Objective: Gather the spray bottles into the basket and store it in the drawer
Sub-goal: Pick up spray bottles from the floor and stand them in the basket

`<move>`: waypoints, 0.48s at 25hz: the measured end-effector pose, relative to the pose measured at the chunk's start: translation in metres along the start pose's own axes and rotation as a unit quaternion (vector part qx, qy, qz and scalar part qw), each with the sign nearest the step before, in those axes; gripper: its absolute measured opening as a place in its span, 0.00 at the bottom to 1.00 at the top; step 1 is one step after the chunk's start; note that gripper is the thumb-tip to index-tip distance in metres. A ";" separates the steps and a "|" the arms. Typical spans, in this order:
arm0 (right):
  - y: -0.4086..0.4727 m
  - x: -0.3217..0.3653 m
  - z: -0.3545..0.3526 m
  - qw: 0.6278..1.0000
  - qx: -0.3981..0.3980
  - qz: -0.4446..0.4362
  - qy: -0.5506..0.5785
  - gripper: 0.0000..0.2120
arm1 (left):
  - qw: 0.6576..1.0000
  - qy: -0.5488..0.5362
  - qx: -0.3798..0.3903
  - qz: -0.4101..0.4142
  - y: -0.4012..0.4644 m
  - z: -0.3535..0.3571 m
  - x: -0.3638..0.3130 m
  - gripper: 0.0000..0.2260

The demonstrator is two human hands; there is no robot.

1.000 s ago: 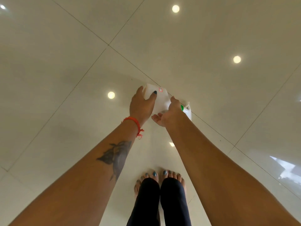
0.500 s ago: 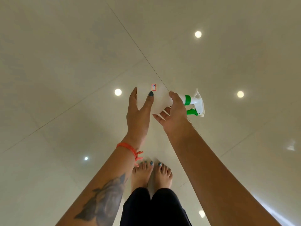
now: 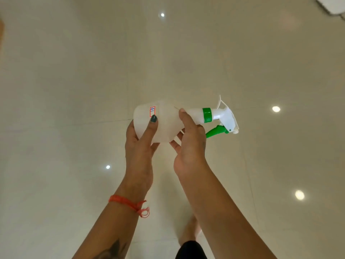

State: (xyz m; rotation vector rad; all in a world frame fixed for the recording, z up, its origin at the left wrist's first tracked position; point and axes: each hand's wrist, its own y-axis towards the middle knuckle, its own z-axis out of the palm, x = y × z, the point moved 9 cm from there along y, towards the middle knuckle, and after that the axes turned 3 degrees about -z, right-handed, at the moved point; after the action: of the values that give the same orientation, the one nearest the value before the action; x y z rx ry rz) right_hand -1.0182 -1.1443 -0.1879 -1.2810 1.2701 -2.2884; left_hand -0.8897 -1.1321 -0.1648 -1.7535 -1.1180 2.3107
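Note:
A white translucent spray bottle (image 3: 168,120) with a green collar and green trigger lies sideways in the air over the floor, its nozzle pointing right. A small red-bordered label is on its body. My left hand (image 3: 139,144) grips the bottle's base end, thumb across the front. My right hand (image 3: 188,146) holds the bottle near its shoulder and neck. No basket or drawer is in view.
Glossy cream floor tiles (image 3: 74,90) reflect ceiling lights. A corner of a white object (image 3: 332,4) shows at the top right. One of my feet (image 3: 190,232) is below my arms.
The view has swung and the bottle has come up closer to me. It now lies level with its whole spray head showing, and both hands still hold it.

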 end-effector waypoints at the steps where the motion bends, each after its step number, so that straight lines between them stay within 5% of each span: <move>1: -0.017 -0.014 0.017 1.000 0.017 -0.007 -0.016 0.15 | 1.000 -0.020 -0.019 0.005 -0.008 -0.029 -0.008 0.22; 12: -0.248 -0.244 0.091 0.963 0.242 -0.031 -0.114 0.15 | 0.950 -0.265 -0.156 0.049 -0.167 -0.353 -0.004 0.17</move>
State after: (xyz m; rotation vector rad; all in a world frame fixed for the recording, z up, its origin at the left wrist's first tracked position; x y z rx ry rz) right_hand -0.7531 -0.9122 -0.1156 -1.3575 0.5523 -2.2162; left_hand -0.6520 -0.8278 -0.1067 -1.3028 -1.5755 2.9063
